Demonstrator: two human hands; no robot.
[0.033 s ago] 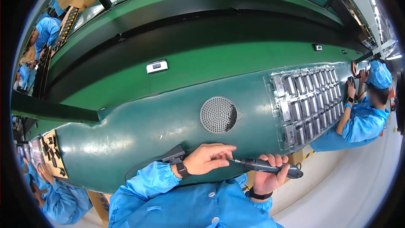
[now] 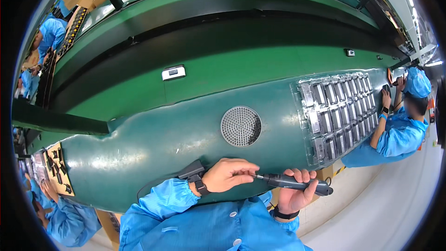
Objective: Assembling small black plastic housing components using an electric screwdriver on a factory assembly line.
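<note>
My right hand [image 2: 297, 193] is wrapped round a dark electric screwdriver [image 2: 292, 182], held nearly level over the bench's near edge with its bit pointing left. My left hand [image 2: 228, 175] meets the bit's tip, thumb and index finger pinched together there. Whatever small thing is between those fingertips is hidden. Just behind my left wrist lies a black device [image 2: 191, 169] with a cable. Farther off, a round metal dish [image 2: 232, 128] with a grid of holes has small dark pieces, probably screws, gathered at its right side.
A clear plastic tray [image 2: 304, 125] of several dark rectangular units fills the right of the green bench [image 2: 139, 132]. Beyond it a co-worker [image 2: 399, 130] handles a dark part. At the far left, a board [image 2: 65, 176] bears black parts beside other workers. A green post [image 2: 60, 118] juts in.
My left index finger has curled slightly down toward the bit's tip, closing the small gap to the thumb. The screwdriver stays almost where it was.
</note>
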